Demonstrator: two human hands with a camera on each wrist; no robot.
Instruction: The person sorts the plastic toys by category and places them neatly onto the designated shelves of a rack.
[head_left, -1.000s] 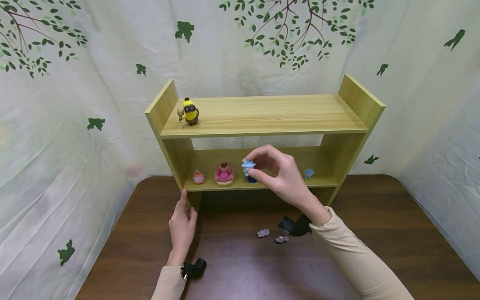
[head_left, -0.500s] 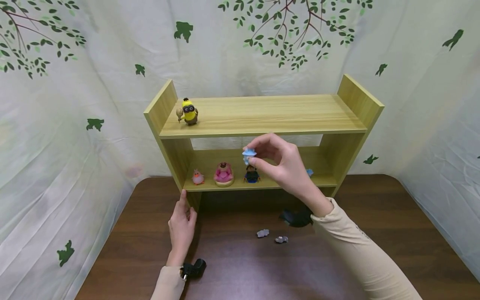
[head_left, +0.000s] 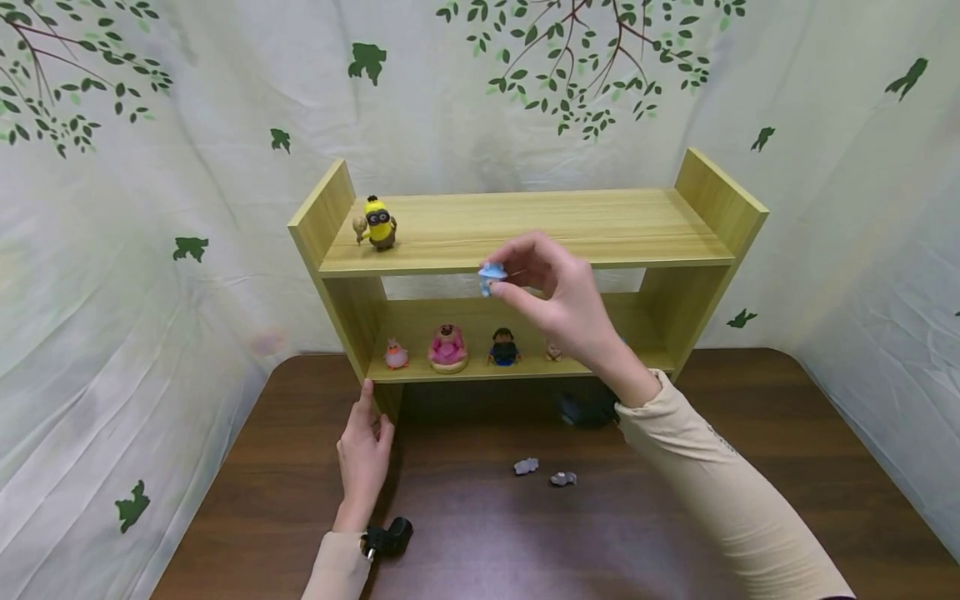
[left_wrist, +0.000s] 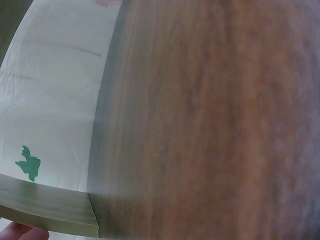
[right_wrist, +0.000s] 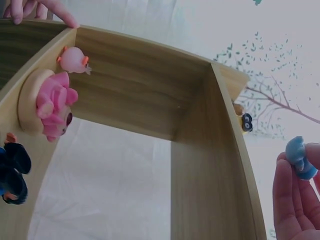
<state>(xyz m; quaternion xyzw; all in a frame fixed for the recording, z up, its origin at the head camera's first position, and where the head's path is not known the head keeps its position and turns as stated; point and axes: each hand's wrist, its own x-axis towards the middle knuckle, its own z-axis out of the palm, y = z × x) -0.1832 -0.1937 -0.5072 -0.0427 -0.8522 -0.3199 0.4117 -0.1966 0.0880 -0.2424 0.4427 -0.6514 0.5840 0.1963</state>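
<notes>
My right hand pinches a small light-blue figurine with a hat between thumb and fingertips, in front of the upper board's front edge. In the right wrist view the blue figurine shows at the right, beside the shelf. With its index fingertip, my left hand touches the lower left front corner of the wooden shelf. On the lower board stand a pink duck-like figurine, a pink bear figurine, a dark-clothed figurine and a small pale figurine, partly beside my right wrist.
A yellow minion figurine stands at the left of the upper board. Two small grey figurines lie on the brown table in front of the shelf. Behind hangs a white leaf-printed curtain.
My right hand has lifted the blue figurine from in front of the dark-clothed figurine up to the upper board's edge. The left hand has stayed at the shelf's corner.
</notes>
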